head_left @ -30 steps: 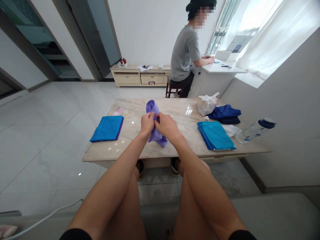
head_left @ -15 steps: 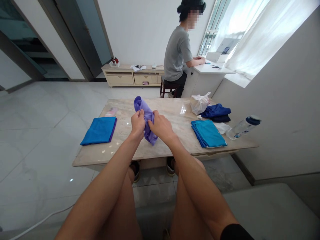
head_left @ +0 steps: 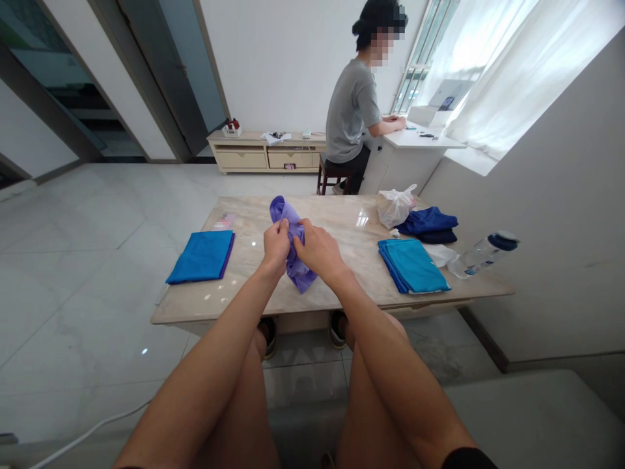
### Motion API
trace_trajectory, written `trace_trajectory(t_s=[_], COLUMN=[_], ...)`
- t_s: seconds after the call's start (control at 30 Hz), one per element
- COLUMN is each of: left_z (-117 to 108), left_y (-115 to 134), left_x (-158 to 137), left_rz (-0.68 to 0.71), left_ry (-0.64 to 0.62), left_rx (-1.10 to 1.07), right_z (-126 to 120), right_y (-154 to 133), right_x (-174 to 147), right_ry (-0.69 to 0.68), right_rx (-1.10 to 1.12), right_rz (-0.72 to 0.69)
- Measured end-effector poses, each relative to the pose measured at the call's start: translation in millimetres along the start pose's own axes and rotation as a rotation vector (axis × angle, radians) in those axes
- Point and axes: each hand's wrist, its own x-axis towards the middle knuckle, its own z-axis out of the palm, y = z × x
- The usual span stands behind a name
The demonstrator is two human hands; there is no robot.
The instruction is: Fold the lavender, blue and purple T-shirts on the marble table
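Between my hands, over the middle of the marble-topped table (head_left: 254, 293), is a crumpled purple cloth (head_left: 301, 277). My left hand (head_left: 277, 244) is closed on its left side in a pinch. On its right side my right hand (head_left: 319, 246) grips it with the thumb in front; some of its fingers are hidden. The cloth's upper end is rolled and sticks up past my hands, while its lower end hangs loose toward me. A folded blue cloth (head_left: 202, 256) with a purple layer beneath lies to the left. To the right lies a stack of folded teal and blue cloths (head_left: 414, 264).
At the table's right stand a white plastic bag (head_left: 394, 207), dark blue fabric (head_left: 427, 221), a white tissue (head_left: 441, 254) and a tilted clear bottle (head_left: 483, 255). Beyond, a person in grey (head_left: 352, 111) sits at a white desk (head_left: 415, 137). A low cabinet (head_left: 239, 158) lines the wall.
The whole view has shifted slightly, so everything appears a little lower and to the right. Both hands keep hold of the purple cloth, whose lower end has spread out a bit.
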Motion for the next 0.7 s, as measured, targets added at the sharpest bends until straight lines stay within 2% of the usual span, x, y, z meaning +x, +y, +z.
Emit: trace_trajectory(t_s=[0.7], left_z=[1.1], left_y=[-0.6], left_x=[1.5], left_rz=[-0.046], left_ry=[0.055], left_rx=[-0.01], right_z=[1.5], right_y=[-5.6], right_x=[-0.8], right_ry=[-0.042], right_rx=[-0.043], right_rz=[-0.017])
